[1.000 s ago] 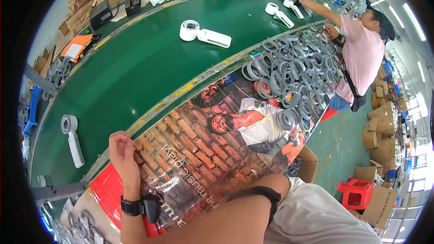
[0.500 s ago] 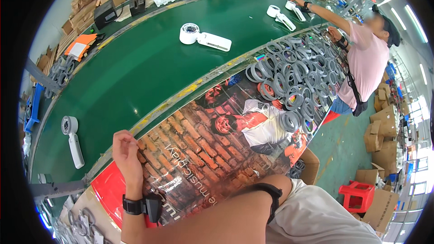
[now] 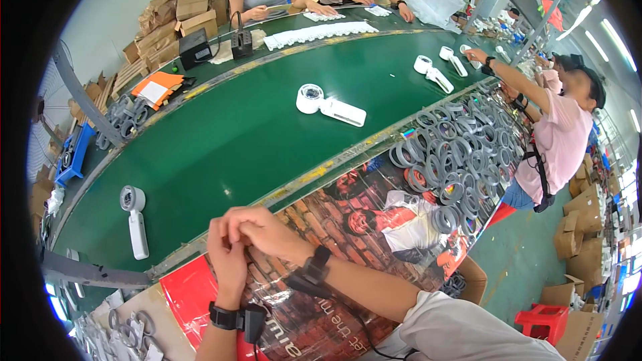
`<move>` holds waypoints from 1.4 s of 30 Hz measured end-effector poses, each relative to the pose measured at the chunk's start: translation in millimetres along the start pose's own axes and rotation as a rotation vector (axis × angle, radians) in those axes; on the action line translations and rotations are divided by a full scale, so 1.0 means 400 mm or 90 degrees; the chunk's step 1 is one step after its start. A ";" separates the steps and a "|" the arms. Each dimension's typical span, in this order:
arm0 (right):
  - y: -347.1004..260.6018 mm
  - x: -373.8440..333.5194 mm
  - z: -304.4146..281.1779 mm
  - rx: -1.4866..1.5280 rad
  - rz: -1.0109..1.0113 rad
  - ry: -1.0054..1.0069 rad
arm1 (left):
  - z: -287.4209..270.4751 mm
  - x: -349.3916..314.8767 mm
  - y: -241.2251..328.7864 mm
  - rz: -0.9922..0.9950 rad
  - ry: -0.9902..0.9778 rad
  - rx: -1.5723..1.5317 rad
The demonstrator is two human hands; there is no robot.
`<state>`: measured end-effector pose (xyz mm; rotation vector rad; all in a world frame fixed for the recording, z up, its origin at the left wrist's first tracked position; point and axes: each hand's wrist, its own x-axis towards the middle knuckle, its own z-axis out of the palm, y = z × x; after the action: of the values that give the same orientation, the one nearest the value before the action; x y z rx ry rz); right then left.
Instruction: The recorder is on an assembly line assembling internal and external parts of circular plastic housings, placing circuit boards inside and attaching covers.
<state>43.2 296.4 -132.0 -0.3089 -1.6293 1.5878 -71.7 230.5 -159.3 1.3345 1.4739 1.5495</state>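
Note:
Above the near edge of the table, my left hand [image 3: 226, 254] and my right hand [image 3: 271, 232] meet with curled fingers. The fingertips touch or overlap, and whatever they may hold is hidden behind the knuckles. Both wrists wear black bands. Beyond them, on the green conveyor belt [image 3: 214, 154], lie white handheld fans with round heads. The closest fan [image 3: 136, 224] lies left of my hands; another fan [image 3: 329, 107] lies farther off near the belt's middle. A shiny poster [image 3: 321, 227] with a brick pattern covers the table under my forearms.
Many grey rings [image 3: 461, 150] are heaped on the right of the table. A co-worker in a pink shirt [image 3: 555, 137] reaches over the belt there; two more people sit across it. A metal bar [image 3: 97, 272] crosses at left. A red stool [image 3: 540, 322] and cartons stand on the floor.
My right hand has come up from below and met my left hand. The view has shifted, bringing more of the far side into sight. Across the belt, the people's upper bodies now show.

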 end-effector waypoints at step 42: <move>0.068 -0.005 -0.029 0.242 0.117 0.107 | -0.016 -0.015 0.031 0.069 -0.025 -0.028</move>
<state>42.5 308.0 -159.1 -0.3851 -1.1694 1.9138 -73.2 220.6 -148.3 1.4321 1.3553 1.6051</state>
